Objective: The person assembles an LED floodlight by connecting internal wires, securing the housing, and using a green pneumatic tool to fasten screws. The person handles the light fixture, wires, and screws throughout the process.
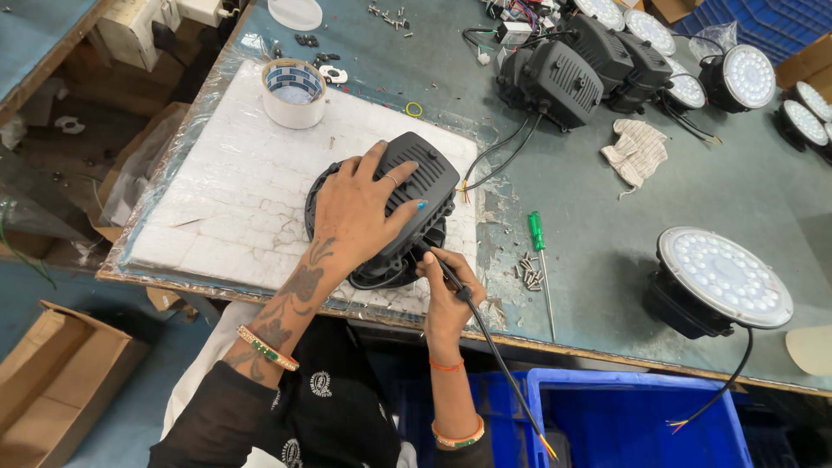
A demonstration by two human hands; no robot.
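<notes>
Pressing left hand point(355, 212) flat, fingers spread, on black lamp housing point(420, 186); right hand point(446, 290) grip closed around black cable point(494, 351).

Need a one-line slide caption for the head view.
Left hand steadies a black round lamp housing on a white foam pad while the right hand grips its black cable.

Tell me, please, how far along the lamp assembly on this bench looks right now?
Done: several lamps stand closed at the back, and another lies lens-up at the right. In hand: the left hand presses on a black lamp housing while the right hand holds its cable at the rim. Left: loose screws and a green screwdriver lie unused.
</notes>
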